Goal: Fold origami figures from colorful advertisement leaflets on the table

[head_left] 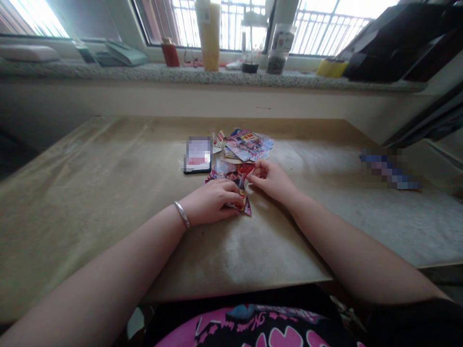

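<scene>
A colourful printed paper piece (231, 176), partly folded, lies on the beige table (108, 193) in front of me. My left hand (211, 202), with a silver bracelet at the wrist, presses down on its near corner with curled fingers. My right hand (271, 180) pinches the paper's right edge with its fingertips. Just beyond lies a small heap of similar printed paper pieces (249, 143). A dark phone (197, 155) lies flat to the left of the heap.
A blurred blue object (390, 168) rests at the table's right. The stone windowsill (108, 72) behind holds a tall yellow bottle (210, 36), a red cup (170, 52), jars (281, 48) and a yellow lid (332, 67). Dark bags (398, 43) sit at the far right.
</scene>
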Available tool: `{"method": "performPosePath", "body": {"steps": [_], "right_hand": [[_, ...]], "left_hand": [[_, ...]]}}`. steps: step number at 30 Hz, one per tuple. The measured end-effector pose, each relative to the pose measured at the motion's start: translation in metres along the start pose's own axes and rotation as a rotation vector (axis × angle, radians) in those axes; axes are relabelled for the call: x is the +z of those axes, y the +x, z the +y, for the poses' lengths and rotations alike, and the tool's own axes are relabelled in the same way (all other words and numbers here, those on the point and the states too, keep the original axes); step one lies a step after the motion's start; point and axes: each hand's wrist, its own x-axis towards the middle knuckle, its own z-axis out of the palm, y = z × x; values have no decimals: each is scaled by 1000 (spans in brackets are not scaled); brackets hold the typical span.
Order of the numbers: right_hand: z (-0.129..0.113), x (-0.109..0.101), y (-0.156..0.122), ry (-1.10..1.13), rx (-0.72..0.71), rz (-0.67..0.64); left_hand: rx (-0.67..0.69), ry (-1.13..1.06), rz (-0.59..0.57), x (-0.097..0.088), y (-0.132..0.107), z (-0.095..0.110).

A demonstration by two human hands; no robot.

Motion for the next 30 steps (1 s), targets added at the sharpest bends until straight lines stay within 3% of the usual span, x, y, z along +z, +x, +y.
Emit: {"method": "performPosePath", "body": {"steps": [7,15,20,24,30], "right_hand": [[-2,3,-1,-338,-82,74],[2,3,-1,-192,-58,81],[-6,1,-7,-244,-156,150],[-13,-2,-11,-378,-246,104],[-13,-3,-11,-308,-355,60]], "left_hand": [[-15,-35,21,2,0,1],[-71,3,68,4,-1,-3],[-137,53,176,4,0,0],[-120,36,296,6,0,2],[-75,61,269,4,-3,3]]}}
